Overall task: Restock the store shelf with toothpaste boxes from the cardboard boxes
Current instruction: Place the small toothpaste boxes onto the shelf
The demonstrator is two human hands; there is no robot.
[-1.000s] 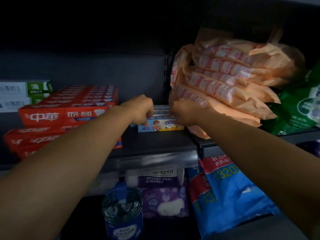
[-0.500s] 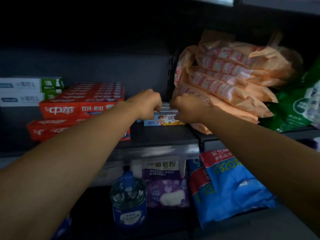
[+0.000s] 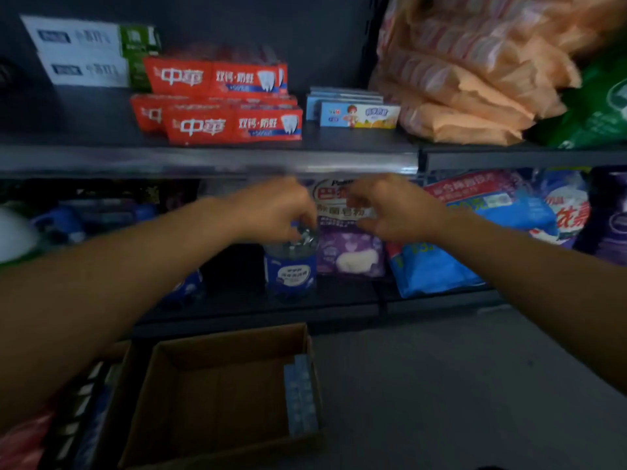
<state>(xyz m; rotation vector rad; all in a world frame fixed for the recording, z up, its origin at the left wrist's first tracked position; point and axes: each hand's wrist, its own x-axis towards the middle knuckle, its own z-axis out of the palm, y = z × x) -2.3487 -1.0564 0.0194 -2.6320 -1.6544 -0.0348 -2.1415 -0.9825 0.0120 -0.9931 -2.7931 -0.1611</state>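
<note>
While both hands hang loose below the shelf (image 3: 210, 161) lip, nothing is held.

Left hand (image 3: 271, 212) and right hand (image 3: 397, 212) sit just under the shelf's front edge, fingers loosely curled, empty, blurred. Above that edge: small blue toothpaste boxes (image 3: 356, 113) between red toothpaste boxes (image 3: 234, 125) and orange packs (image 3: 464, 106), a bare strip of shelf in front of them. Below the shelf, an open cardboard box (image 3: 217, 395) holds a few blue boxes (image 3: 302, 398) against its right wall, otherwise free room.
</note>
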